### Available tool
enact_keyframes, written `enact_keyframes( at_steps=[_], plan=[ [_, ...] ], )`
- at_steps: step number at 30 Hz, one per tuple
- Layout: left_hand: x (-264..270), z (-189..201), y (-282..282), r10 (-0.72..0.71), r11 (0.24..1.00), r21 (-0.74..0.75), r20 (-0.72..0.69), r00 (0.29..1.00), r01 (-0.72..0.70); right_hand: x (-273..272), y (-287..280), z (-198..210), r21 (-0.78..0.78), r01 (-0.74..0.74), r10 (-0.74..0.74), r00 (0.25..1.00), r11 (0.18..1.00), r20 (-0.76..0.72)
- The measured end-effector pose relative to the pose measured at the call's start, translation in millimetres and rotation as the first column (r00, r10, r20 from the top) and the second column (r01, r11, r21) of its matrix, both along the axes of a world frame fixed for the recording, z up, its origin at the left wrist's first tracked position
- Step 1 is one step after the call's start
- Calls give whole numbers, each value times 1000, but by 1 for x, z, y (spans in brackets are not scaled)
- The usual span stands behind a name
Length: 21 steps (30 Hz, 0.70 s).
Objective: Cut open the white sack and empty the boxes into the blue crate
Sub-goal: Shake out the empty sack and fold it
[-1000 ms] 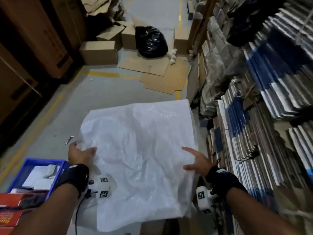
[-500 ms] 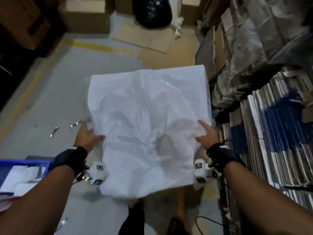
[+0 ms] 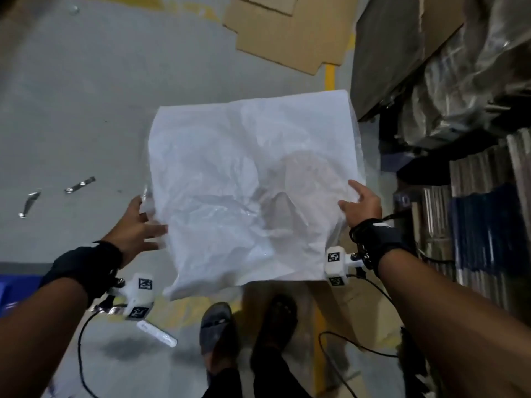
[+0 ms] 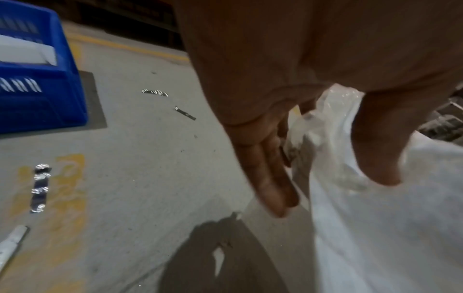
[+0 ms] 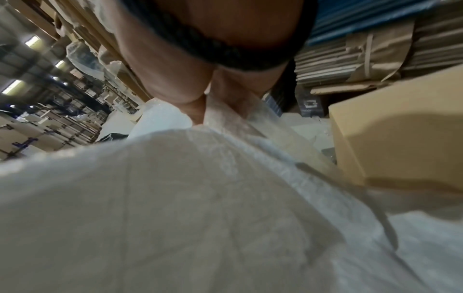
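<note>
The white sack (image 3: pixel 244 182) hangs limp and spread out above the grey floor, between my two hands. My right hand (image 3: pixel 352 196) pinches its right edge, thumb on top and index finger stretched along it; the right wrist view shows that pinch on the sack (image 5: pixel 200 208) close up. My left hand (image 3: pixel 149 216) is at the sack's left edge with fingers (image 4: pixel 265 174) straight and thumb apart, a clear liner passing loosely between them. The blue crate (image 4: pixel 37 99) stands on the floor to my left, with white boxes (image 4: pixel 25 53) inside. Only its corner (image 3: pixel 14 285) shows in the head view.
Foil strips (image 3: pixel 80 185) lie on the floor at left, and a white flat object (image 3: pixel 156 333) near my feet (image 3: pixel 215 326). Flattened cardboard (image 3: pixel 287 30) lies ahead. Stacks of packed cardboard (image 3: pixel 474 196) line the right side, and a brown box (image 5: pixel 400 128) sits close by.
The view has tilted down to my feet and the sack has come lower and nearer. My left hand's grip on the sack edge has loosened into spread fingers. The right hand keeps its hold.
</note>
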<state>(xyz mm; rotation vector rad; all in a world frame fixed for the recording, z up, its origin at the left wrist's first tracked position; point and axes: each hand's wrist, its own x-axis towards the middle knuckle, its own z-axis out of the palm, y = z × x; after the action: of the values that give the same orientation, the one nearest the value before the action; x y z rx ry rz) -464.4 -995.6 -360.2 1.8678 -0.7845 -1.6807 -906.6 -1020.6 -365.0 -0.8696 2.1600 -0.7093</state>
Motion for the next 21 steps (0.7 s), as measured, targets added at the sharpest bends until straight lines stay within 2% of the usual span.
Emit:
enact_keyframes(
  at_steps=[3,7,10,12,15,17,19,21],
  plan=[
    [-20,-67,-19,103,989,-118,117,988,-89,-13,-21,-60,4,24,-24,1000,1000,20],
    [-43,-144,-53,247,935,-319,263,933,-158,-27,-59,-128,-5,20,-20,999,1000,36],
    [-60,-185,-81,256,914,-388,313,915,-123,-40,-84,-170,20,34,-34,999,999,21],
    [-75,-204,-93,220,920,-382,316,923,-88,-52,-94,-193,28,70,-71,997,997,20],
    [-100,-238,-99,115,949,-313,234,965,-37,-75,-97,-219,70,117,-114,993,991,-38],
    [-117,-255,-102,52,968,-249,141,989,-15,-90,-97,-232,126,99,-87,991,987,-98],
    [-132,-266,-108,37,984,-177,12,999,-35,-103,-97,-243,228,33,3,988,973,-154],
    [-143,-273,-116,-43,986,-161,-5,999,41,-110,-96,-245,391,-49,135,972,919,-195]
  ],
)
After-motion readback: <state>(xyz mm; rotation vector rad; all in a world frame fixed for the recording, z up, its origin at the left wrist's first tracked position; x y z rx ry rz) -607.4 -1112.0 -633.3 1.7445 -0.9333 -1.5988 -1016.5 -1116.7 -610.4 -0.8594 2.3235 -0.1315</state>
